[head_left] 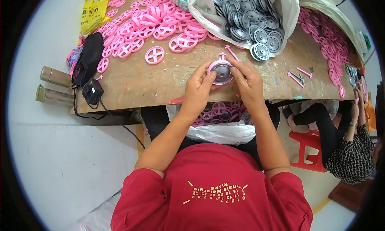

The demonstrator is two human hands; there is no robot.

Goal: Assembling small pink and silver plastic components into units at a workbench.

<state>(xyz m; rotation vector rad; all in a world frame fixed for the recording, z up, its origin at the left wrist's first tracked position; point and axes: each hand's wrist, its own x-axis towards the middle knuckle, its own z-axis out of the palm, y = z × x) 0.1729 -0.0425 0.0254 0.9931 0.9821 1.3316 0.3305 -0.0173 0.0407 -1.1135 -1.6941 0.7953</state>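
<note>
Near the table's front edge, my left hand point(200, 79) and my right hand point(248, 79) are both closed around a pink wheel rim with a dark grey disc point(223, 73) set in it. Both thumbs press on the disc's face. A small pink stem point(223, 56) sticks out at the rim's far side. One pink rod point(231, 52) reaches to my right fingers; whether they touch it I cannot tell. To the right lie several short pink rods point(296, 79) beside dark metal pieces point(302, 79). A loose pink spoked wheel point(155, 55) lies left of my hands.
A pile of pink wheels point(164, 29) covers the back left; a white sack point(289, 22) of grey discs point(252, 16) stands behind. More pink wheels point(327, 40) lie right. In my lap is an open bag point(224, 132). At right, a co-worker point(349, 154) sits near a red stool point(306, 148).
</note>
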